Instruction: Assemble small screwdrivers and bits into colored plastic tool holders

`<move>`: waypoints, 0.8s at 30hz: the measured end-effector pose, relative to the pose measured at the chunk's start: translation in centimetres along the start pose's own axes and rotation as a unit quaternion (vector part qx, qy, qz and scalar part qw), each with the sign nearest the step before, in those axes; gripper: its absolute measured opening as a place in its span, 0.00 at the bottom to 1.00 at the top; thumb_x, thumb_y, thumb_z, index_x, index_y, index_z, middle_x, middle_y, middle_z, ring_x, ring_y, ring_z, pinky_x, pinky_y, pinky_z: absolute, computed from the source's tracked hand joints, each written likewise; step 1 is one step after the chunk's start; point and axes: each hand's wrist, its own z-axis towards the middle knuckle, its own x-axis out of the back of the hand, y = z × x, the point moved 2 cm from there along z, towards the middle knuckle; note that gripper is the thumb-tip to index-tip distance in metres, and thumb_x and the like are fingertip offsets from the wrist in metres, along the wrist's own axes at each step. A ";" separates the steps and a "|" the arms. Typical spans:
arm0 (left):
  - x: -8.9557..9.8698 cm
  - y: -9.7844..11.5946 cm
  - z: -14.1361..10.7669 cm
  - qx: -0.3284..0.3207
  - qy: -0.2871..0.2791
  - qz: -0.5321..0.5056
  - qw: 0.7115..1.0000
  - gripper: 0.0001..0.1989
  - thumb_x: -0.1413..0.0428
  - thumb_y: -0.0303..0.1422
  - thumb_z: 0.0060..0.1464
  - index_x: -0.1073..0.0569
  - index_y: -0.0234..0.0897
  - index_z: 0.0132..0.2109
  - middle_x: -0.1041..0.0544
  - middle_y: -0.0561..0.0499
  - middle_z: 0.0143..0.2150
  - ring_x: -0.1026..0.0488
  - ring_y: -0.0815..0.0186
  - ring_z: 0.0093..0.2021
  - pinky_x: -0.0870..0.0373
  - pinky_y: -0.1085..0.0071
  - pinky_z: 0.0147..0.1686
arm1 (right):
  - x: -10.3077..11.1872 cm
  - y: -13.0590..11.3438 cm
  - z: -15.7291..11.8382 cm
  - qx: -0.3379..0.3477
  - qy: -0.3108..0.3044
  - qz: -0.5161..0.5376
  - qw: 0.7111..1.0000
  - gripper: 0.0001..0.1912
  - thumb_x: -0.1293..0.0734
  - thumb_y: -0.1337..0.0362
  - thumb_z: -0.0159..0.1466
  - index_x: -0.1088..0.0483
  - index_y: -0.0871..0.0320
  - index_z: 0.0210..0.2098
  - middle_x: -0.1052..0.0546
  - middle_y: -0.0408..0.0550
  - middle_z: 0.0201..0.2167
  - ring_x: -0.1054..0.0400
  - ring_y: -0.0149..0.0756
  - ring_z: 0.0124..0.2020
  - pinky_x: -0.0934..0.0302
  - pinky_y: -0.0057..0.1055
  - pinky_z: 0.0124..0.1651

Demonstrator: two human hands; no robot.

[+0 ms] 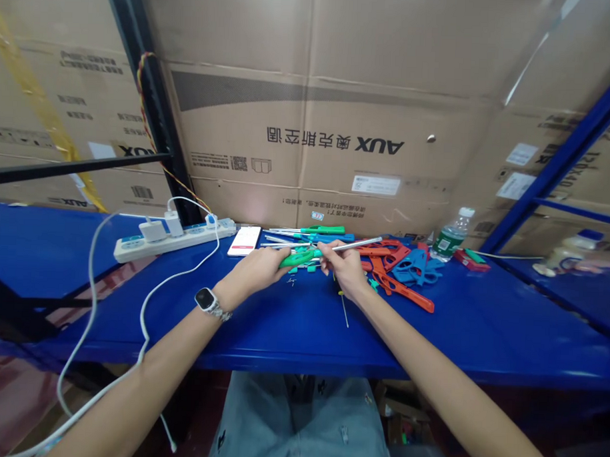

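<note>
Over the blue table (281, 334), my left hand (263, 266) is wrapped round a green handle (300, 257). Close to its right, my right hand (344, 264) pinches a silver metal rod (357, 245) that points to the right. The rod's left end is near the green handle; whether they are joined is unclear. Behind the hands lie green-handled tools (329, 230) and blue-handled tools with metal shafts. Orange plastic parts (407, 293) and blue plastic parts (418, 267) are heaped right of my right hand. A thin screwdriver (345, 311) lies in front of it.
A white power strip (184, 239) with plugs and loose white cables stands at the left, beside a phone (244, 241). At the right are a water bottle (452, 235) and a red-and-green item (471, 259). Large cardboard (297, 175) rises behind the table.
</note>
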 end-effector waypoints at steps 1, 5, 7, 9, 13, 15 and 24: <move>-0.3 0.1 0.0 0.006 0.000 -0.006 1.000 0.12 0.48 0.39 0.67 0.26 0.35 0.46 0.21 0.43 0.32 0.22 0.53 0.33 0.31 0.64 0.33 | -0.2 0.2 0.1 -0.002 -0.002 0.001 1.000 0.25 0.20 0.44 0.48 0.33 0.55 0.24 0.31 0.38 0.15 0.39 0.28 0.15 0.46 0.27 0.18; -1.5 0.5 -0.2 0.020 0.024 -0.043 0.999 0.14 0.49 0.41 0.68 0.25 0.36 0.47 0.20 0.45 0.32 0.22 0.55 0.32 0.32 0.66 0.31 | -0.5 0.4 0.2 -0.005 -0.006 -0.006 1.000 0.25 0.20 0.45 0.48 0.33 0.55 0.24 0.32 0.37 0.14 0.40 0.28 0.14 0.47 0.27 0.17; -1.8 0.7 -0.5 0.020 0.034 -0.049 0.998 0.13 0.49 0.40 0.68 0.25 0.37 0.47 0.21 0.45 0.31 0.22 0.56 0.32 0.32 0.67 0.31 | -0.5 0.3 0.1 -0.005 -0.005 -0.015 1.000 0.25 0.21 0.44 0.48 0.32 0.55 0.25 0.32 0.37 0.14 0.40 0.28 0.15 0.47 0.27 0.17; -1.8 1.0 -0.7 0.027 0.042 -0.048 0.998 0.12 0.49 0.38 0.67 0.25 0.36 0.47 0.21 0.45 0.31 0.22 0.56 0.32 0.33 0.66 0.31 | -0.4 0.2 -0.1 -0.005 -0.005 -0.022 1.000 0.25 0.21 0.44 0.49 0.32 0.56 0.26 0.32 0.37 0.15 0.41 0.28 0.15 0.47 0.27 0.17; -1.7 1.8 -0.9 0.032 0.045 -0.044 0.997 0.10 0.49 0.34 0.66 0.27 0.35 0.48 0.19 0.43 0.35 0.21 0.54 0.35 0.32 0.66 0.32 | -0.5 0.0 -0.7 -0.013 -0.032 -0.038 0.999 0.25 0.22 0.43 0.49 0.29 0.56 0.28 0.32 0.37 0.15 0.41 0.28 0.15 0.46 0.27 0.17; -1.7 2.3 -0.7 0.027 0.048 -0.059 0.997 0.09 0.49 0.34 0.66 0.27 0.35 0.47 0.19 0.43 0.36 0.20 0.54 0.36 0.32 0.65 0.33 | -0.7 -0.1 -1.1 -0.008 -0.043 -0.040 0.998 0.25 0.23 0.41 0.50 0.28 0.56 0.28 0.32 0.38 0.16 0.40 0.28 0.15 0.45 0.28 0.17; -2.2 4.3 0.5 0.018 0.092 -0.216 0.972 0.09 0.49 0.35 0.67 0.26 0.37 0.46 0.19 0.46 0.35 0.21 0.57 0.33 0.30 0.66 0.34 | -1.4 0.0 -1.0 0.007 -0.009 -0.039 0.999 0.30 0.32 0.34 0.58 0.23 0.56 0.32 0.30 0.43 0.21 0.38 0.31 0.22 0.42 0.28 0.23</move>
